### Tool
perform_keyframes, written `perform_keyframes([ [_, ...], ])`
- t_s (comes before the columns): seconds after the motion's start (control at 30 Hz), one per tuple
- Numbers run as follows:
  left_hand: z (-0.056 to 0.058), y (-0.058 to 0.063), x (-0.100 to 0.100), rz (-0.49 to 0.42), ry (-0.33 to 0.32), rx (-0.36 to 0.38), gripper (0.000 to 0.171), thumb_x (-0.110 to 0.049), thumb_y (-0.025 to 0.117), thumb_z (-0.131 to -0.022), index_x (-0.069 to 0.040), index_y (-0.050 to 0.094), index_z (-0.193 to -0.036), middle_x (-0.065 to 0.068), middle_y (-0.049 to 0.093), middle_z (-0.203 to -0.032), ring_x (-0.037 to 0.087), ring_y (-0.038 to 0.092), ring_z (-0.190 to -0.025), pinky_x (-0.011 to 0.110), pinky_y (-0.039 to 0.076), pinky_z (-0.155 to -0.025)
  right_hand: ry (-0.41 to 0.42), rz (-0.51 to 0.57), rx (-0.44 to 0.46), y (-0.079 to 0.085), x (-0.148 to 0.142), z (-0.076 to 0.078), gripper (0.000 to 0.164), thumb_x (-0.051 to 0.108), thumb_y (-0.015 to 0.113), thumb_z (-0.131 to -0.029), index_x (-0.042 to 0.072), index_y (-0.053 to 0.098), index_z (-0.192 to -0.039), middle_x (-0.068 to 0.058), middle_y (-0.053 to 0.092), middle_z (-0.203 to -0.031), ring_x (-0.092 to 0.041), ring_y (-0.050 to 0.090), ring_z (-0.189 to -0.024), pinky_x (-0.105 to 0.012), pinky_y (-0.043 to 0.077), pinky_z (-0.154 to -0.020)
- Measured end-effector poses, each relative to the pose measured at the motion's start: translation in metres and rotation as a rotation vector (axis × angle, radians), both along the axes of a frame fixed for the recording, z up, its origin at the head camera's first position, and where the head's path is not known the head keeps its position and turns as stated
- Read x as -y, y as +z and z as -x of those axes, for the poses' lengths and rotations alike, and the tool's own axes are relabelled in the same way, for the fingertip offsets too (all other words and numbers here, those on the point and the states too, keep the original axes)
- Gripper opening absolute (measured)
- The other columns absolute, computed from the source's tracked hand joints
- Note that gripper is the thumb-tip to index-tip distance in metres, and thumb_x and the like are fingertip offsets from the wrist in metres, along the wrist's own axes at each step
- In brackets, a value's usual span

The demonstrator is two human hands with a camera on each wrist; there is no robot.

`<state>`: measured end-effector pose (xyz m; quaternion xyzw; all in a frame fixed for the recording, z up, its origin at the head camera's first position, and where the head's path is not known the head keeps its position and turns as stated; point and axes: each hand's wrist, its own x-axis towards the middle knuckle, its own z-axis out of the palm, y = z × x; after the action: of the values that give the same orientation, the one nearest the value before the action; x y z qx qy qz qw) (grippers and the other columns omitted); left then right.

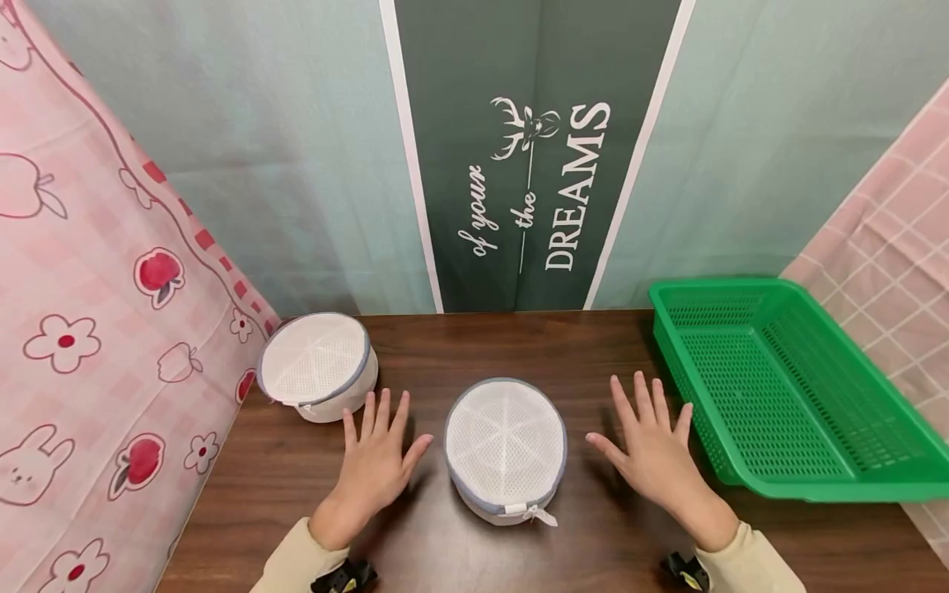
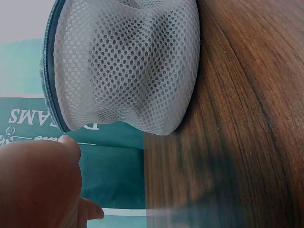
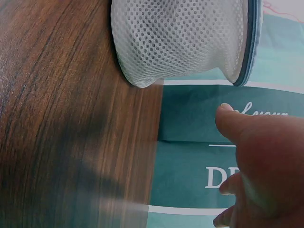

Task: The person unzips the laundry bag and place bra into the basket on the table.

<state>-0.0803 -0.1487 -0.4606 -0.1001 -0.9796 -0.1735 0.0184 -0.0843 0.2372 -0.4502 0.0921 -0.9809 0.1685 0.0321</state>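
Between my two hands a round white mesh laundry bag point(image 1: 506, 445) with a blue-grey zipper rim stands on the wooden table. Its zip pull and small tag face me. My left hand point(image 1: 376, 461) is spread with straight fingers to the left of it, not touching it. On the other side my right hand point(image 1: 652, 449) is spread the same way, also apart from the bag. A second mesh bag point(image 1: 317, 362) of the same kind stands beyond my left fingertips. Both wrist views show the middle bag's mesh side point(image 2: 137, 61) close by, with the thumb near it.
A green plastic basket point(image 1: 778, 395) with slotted walls stands at the right, close to my right fingers. Pink patterned cloth point(image 1: 89, 329) hangs along the left side. A green curtain with printed words point(image 1: 534, 181) hangs behind the table point(image 1: 415, 346).
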Motion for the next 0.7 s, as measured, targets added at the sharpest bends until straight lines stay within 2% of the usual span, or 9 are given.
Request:
perform_keyframes([
  [0.17,0.000,0.004,0.000,-0.020,-0.020,-0.045,0.070,-0.047,0.054,-0.103,-0.001,0.039,-0.154,0.029,0.033,-0.157,0.047,0.023,-0.149,0.070,0.016,-0.116,-0.010,0.044,-0.078,0.004,0.001,-0.001,0.088,0.051,0.065,-0.096,0.005,0.025,-0.160,-0.035,0.019,-0.160,-0.054,0.014,-0.148,-0.081,0.000,-0.108],
  [0.33,-0.001,0.012,-0.002,-0.059,-0.049,-0.128,0.066,-0.039,0.066,-0.099,0.000,0.046,-0.149,0.026,0.044,-0.151,0.042,0.043,-0.140,0.063,0.038,-0.109,0.001,0.063,-0.161,0.011,0.005,-0.003,0.072,0.044,0.070,-0.095,-0.001,0.048,-0.146,-0.034,0.041,-0.149,-0.052,0.035,-0.139,-0.074,0.023,-0.110],
  [0.5,-0.005,0.022,-0.007,-0.152,-0.105,-0.254,0.052,-0.028,0.073,-0.096,-0.005,0.058,-0.140,0.016,0.056,-0.142,0.033,0.056,-0.130,0.056,0.048,-0.100,0.026,0.083,-0.232,0.021,0.012,-0.008,0.053,0.038,0.073,-0.093,0.000,0.062,-0.130,-0.026,0.060,-0.132,-0.045,0.054,-0.125,-0.065,0.043,-0.098],
  [0.6,-0.010,0.028,-0.011,-0.226,-0.159,-0.325,0.044,-0.026,0.073,-0.095,-0.008,0.063,-0.134,0.011,0.061,-0.137,0.029,0.060,-0.125,0.053,0.050,-0.098,0.032,0.105,-0.244,0.028,0.018,-0.014,0.041,0.036,0.074,-0.093,0.004,0.068,-0.118,-0.018,0.067,-0.121,-0.039,0.061,-0.116,-0.060,0.049,-0.091],
  [0.7,-0.016,0.034,-0.016,-0.275,-0.227,-0.364,0.043,-0.027,0.073,-0.094,-0.009,0.064,-0.132,0.008,0.062,-0.136,0.026,0.060,-0.124,0.052,0.050,-0.098,0.047,0.116,-0.248,0.033,0.023,-0.019,0.027,0.033,0.075,-0.092,0.010,0.071,-0.105,-0.007,0.071,-0.105,-0.030,0.066,-0.102,-0.053,0.053,-0.082],
])
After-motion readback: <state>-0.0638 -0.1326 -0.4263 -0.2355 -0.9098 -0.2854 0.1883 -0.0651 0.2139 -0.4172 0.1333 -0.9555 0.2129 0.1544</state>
